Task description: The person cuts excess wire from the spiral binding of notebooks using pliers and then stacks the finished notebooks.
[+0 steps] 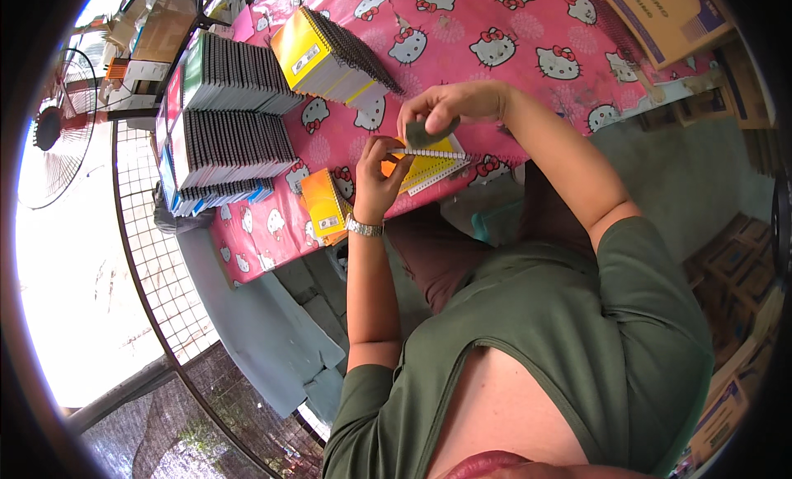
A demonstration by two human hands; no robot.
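Observation:
A yellow notebook (441,166) with a line of punched holes and coil binding lies at the near edge of the pink table. My left hand (379,178), with a watch on its wrist, pinches the left end of the bound edge between thumb and fingers. Above that edge, my right hand (466,103) grips a dark green, flat block-like piece (429,133); its exact kind I cannot make out. A red-pink coil runs out to the right of the notebook. Left of my left wrist sits a small pile of yellow spiral notebooks (322,200).
Tall stacks of spiral notebooks (235,145) stand at the left, with a yellow stack (318,58) behind. A cardboard box (660,21) rests at the far right. The table (511,83) has a pink patterned cover. A fan (62,128) and wire mesh are at the far left.

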